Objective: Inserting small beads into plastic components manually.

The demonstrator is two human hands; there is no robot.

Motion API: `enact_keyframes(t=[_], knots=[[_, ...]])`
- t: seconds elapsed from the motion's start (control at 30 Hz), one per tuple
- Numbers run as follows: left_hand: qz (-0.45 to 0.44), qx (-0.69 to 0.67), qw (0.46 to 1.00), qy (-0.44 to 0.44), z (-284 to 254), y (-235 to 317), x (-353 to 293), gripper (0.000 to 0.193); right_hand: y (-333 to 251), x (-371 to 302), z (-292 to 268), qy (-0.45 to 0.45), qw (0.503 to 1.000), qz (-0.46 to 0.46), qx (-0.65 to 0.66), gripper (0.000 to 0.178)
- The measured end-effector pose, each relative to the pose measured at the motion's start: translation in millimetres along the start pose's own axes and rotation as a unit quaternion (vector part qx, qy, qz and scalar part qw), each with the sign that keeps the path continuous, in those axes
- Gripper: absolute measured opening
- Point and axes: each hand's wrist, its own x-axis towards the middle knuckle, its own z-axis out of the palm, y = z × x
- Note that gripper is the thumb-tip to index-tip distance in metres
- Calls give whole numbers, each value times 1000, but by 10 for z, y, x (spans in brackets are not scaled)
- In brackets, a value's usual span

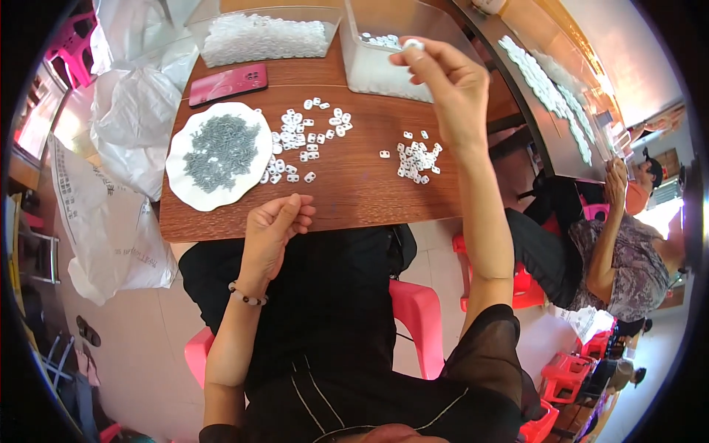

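My right hand (454, 88) is raised beside the clear bin (354, 55) at the back. Between its thumb and forefinger it pinches a small white plastic piece (413, 45). Near the table's front edge my left hand (275, 225) has its fingers curled and thumb pressed against them. What it holds, if anything, is hidden. A scalloped white plate (185, 193) bears a heap of small grey metal parts (221, 151). Right of the plate lie loose white pieces with dark holes (295, 133), and a smaller pile of the same pieces (418, 161) sits at the right.
A clear tub (266, 40) full of white pieces stands at the back left, near a pink phone (229, 84). White sacks (111, 221) slump left of the wooden table (354, 199). Other people sit at a dark table (561, 151) on the right, where rows of white pieces lie.
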Motion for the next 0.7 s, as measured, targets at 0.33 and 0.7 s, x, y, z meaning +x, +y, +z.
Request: enact_keyframes(t=[0.33, 0.7], knots=[[9, 13, 1000, 1, -4, 9, -1, 28, 683, 769, -283, 52, 983, -29, -175, 28], [0, -1, 1000, -10, -41, -3, 5, 25, 1186, 769, -274, 62, 899, -95, -422, 24]])
